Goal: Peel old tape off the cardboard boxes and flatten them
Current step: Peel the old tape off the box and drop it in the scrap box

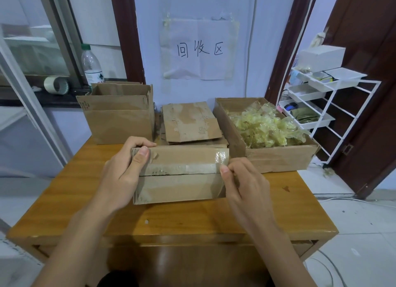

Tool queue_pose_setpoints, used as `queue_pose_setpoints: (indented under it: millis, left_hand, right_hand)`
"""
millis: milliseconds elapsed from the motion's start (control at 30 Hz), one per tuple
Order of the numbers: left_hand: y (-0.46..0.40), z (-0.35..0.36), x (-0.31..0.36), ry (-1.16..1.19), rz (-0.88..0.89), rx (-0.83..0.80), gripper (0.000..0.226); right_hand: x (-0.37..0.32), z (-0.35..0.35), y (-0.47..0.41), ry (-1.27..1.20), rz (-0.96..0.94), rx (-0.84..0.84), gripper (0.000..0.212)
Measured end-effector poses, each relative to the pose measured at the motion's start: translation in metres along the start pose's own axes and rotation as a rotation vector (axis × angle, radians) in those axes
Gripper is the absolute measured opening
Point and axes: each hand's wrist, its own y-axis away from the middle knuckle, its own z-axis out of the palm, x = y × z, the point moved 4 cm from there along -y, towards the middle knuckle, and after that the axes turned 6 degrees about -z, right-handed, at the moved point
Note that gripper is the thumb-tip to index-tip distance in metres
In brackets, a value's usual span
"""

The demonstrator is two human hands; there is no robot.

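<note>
Left hand point(126, 166) grips the left end of the taped brown cardboard box point(180, 175) on the wooden worktop point(278, 205). Right hand point(242, 179) pinches the clear tape point(221, 158) at its right edge.

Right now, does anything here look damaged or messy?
Yes. The box the hands hold has torn, scuffed paper where tape came off near the left thumb. The flattened cardboard behind shows pale ripped patches too. A scrap of tape lies on the floor, right of the table.

Closed cardboard box point(180, 175) on table (clear tape point(221, 158) at right end).
</note>
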Motion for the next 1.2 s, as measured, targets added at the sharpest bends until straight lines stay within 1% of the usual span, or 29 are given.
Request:
queue_pose_setpoints:
  millis: [133, 200, 267, 333, 433, 633, 733, 800, 833, 867, 900, 967, 1033, 1133, 1200]
  left_hand:
    - [0.0, 0.0, 0.002, -0.005, -0.002, 0.0, 0.04]
    - [0.001, 0.0, 0.003, -0.004, -0.002, -0.006, 0.039]
    - [0.002, 0.001, 0.004, -0.001, 0.001, -0.015, 0.039]
    - [0.002, 0.0, 0.003, -0.01, -0.001, -0.016, 0.039]
    - [0.001, 0.001, 0.003, -0.021, 0.002, -0.023, 0.041]
    - [0.002, -0.001, 0.0, -0.008, 0.018, -0.061, 0.041]
    - [0.002, -0.001, 0.003, 0.016, 0.033, -0.133, 0.039]
    - [0.0, -0.003, 0.008, 0.042, 0.003, -0.173, 0.035]
    - [-0.001, -0.005, 0.012, 0.014, -0.013, -0.186, 0.032]
    - [-0.002, -0.006, 0.017, -0.069, -0.006, -0.186, 0.03]
    - [-0.003, -0.007, 0.024, -0.218, 0.032, -0.161, 0.029]
    - [-0.003, -0.003, 0.045, -0.555, 0.15, -0.103, 0.036]
    - [0.0, 0.01, 0.067, -0.767, 0.24, -0.087, 0.048]
    - [0.005, 0.031, 0.082, -0.951, 0.286, -0.081, 0.072]
    - [0.007, 0.034, 0.079, -0.965, 0.297, -0.038, 0.08]
  right_hand:
    - [0.002, -0.004, -0.003, 0.03, -0.054, -0.037, 0.035]
    - [0.001, -0.008, -0.006, 0.125, -0.061, -0.06, 0.043]
    - [-0.005, -0.01, -0.008, 0.259, -0.026, -0.105, 0.057]
    - [-0.011, -0.012, -0.012, 0.378, 0.004, -0.111, 0.063]
    - [-0.016, -0.015, -0.022, 0.471, -0.031, -0.057, 0.05]
    - [-0.016, -0.014, -0.027, 0.566, -0.15, -0.127, 0.029]
    - [-0.014, -0.013, -0.029, 0.628, -0.232, -0.173, 0.026]
    - [-0.013, -0.014, -0.031, 0.642, -0.276, -0.185, 0.027]
    - [-0.013, -0.014, -0.03, 0.642, -0.291, -0.179, 0.028]
    - [-0.015, -0.014, -0.03, 0.634, -0.299, -0.162, 0.028]
    - [-0.016, -0.013, -0.029, 0.616, -0.304, -0.139, 0.028]
    - [-0.021, -0.012, -0.028, 0.572, -0.316, -0.093, 0.029]
    - [-0.025, -0.009, -0.027, 0.531, -0.328, -0.066, 0.029]
    - [-0.026, -0.007, -0.025, 0.436, -0.321, -0.043, 0.029]
    - [-0.025, -0.006, -0.02, 0.345, -0.31, -0.032, 0.028]
